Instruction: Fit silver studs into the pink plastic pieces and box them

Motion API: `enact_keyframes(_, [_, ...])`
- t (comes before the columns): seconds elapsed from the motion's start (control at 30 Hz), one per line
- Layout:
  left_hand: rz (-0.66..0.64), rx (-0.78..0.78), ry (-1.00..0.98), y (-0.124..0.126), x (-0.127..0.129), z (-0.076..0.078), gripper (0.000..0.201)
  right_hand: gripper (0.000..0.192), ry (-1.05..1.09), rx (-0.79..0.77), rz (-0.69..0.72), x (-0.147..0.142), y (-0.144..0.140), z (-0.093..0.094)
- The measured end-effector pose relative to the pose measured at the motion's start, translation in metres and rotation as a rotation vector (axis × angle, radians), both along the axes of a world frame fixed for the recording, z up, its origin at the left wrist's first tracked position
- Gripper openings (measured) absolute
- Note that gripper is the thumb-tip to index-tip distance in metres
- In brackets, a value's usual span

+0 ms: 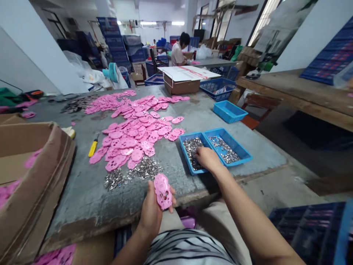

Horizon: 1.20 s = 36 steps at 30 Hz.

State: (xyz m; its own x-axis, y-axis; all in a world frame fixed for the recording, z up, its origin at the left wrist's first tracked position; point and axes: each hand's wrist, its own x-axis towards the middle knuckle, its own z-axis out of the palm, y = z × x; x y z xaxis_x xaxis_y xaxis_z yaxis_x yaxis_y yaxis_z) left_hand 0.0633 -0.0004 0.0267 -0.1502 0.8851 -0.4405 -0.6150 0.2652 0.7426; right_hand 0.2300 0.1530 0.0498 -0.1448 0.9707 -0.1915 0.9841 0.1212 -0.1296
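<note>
My left hand [151,208] is closed around a pink plastic plate [161,186] with several holes, held upright just over the table's front edge. Reaching into a blue tray [188,161] of small shiny metal pieces [193,144], my right hand [209,159] has its fingers bent down and together. What its fingertips hold, if anything, is hidden. A second blue tray [246,157], thinly covered with metal pieces, adjoins it on the right. Loose metal pieces [146,167] lie on the table beyond my left hand, in front of a wide pile of pink plates [138,127].
A yellow-handled tool [93,148] lies left of the pile, near a large cardboard box [59,147]. Farther right stands another blue tray [230,112]. A carton with a white board [190,72] sits at the table's back. Another person [178,53] sits beyond.
</note>
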Motion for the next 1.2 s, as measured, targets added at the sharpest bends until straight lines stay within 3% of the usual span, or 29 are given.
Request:
enact_keyframes(0.37, [-0.021, -0.015, 0.052, -0.001, 0.001, -0.003, 0.069, 0.018, 0.264, 0.154, -0.02, 0.006, -0.005, 0.002])
enact_keyframes(0.47, [-0.003, 0.006, 0.098, -0.001, 0.001, -0.004, 0.057, 0.017, 0.547, 0.207, 0.055, 0.003, -0.022, 0.001])
enact_keyframes(0.57, [0.034, 0.046, 0.195, -0.001, 0.002, -0.006, 0.047, 0.011, 0.913, 0.029, 0.178, -0.009, -0.048, -0.005])
enact_keyframes(0.7, [0.07, 0.077, 0.297, 0.0, 0.004, -0.008, 0.047, 0.011, 0.99, -0.199, 0.198, -0.031, -0.078, -0.015])
enact_keyframes(1.0, [0.13, 0.014, 0.364, 0.001, 0.006, -0.002, 0.044, 0.006, 1.075, -0.305, 0.16, -0.045, -0.091, -0.02])
enact_keyframes(1.2, [0.149, 0.039, 0.38, 0.003, 0.004, -0.007, 0.039, 0.009, 1.05, -0.307, 0.131, -0.047, -0.091, -0.026])
